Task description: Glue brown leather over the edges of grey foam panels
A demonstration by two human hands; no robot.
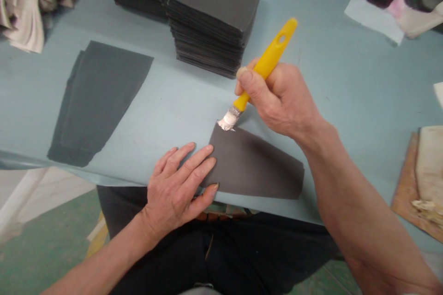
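My right hand (pixel 277 94) grips a paintbrush (pixel 268 57) with a yellow handle. Its whitish bristles meet the upper left corner of a dark grey-brown panel (pixel 256 163) at the table's front edge. Fingers stretched out, my left hand (pixel 183 179) lies flat with its fingertips on the panel's left edge. The panel tapers toward the right, where its end looks layered, as if another piece lies beneath. Further left, two overlapping dark panels (pixel 104 97) of a similar tapering shape rest on the table.
Tall stacks of dark panels (pixel 207 32) stand at the back of the blue-grey table (pixel 346 101). Crumpled beige cloth (pixel 27 4) lies at the far left. A brown board (pixel 406 175) with a pale, stained block sits at the right edge. White scraps (pixel 374 16) lie at the back right.
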